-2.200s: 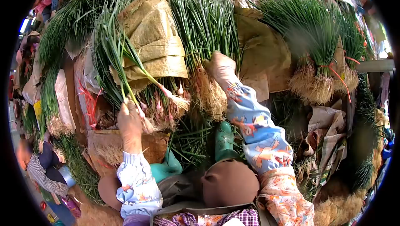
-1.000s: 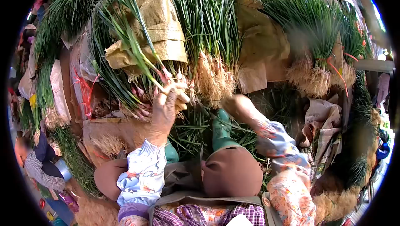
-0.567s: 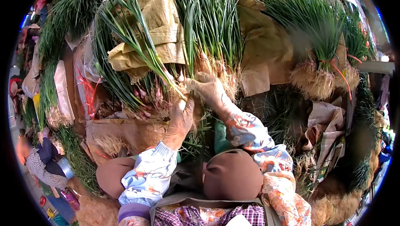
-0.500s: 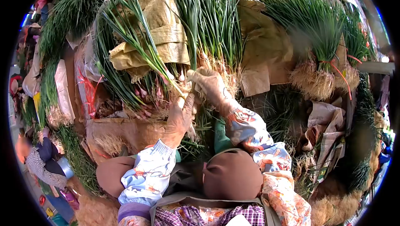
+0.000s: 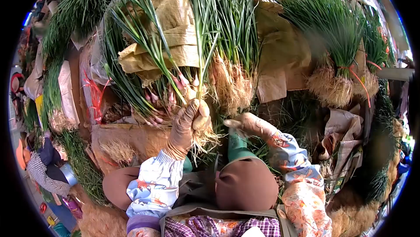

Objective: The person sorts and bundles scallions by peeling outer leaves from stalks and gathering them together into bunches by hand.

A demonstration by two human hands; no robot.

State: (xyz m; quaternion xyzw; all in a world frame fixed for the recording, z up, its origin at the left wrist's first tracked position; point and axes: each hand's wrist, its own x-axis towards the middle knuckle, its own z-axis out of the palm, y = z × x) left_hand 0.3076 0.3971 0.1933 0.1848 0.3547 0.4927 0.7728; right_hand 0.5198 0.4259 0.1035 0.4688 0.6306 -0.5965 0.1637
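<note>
My left hand (image 5: 188,125) is closed around a few young garlic plants (image 5: 200,77). Their green leaves fan upward, and pale stringy roots (image 5: 203,141) hang below my fingers. To the right and apart from it, my right hand (image 5: 253,125) is over my knee, fingers drawn together, a pale patch at the tips; what they hold, if anything, cannot be made out. Behind my hands stands a thick bundle of garlic plants (image 5: 234,57), roots toward me. More plants with pinkish bulbs (image 5: 153,97) lie on the left, partly under a tan sheet (image 5: 175,22).
On the right lie bundles of greens (image 5: 341,44) bound with red ties (image 5: 358,79). Crumpled sacking (image 5: 341,132) is beside my right arm. Red plastic strands (image 5: 94,97) lie on the left, near a brown sack (image 5: 135,141). Another person (image 5: 48,167) sits at far left.
My right hand has come away from the bundle, moving down and right toward my knee. More stalks and a clump of roots now show in my left hand.
</note>
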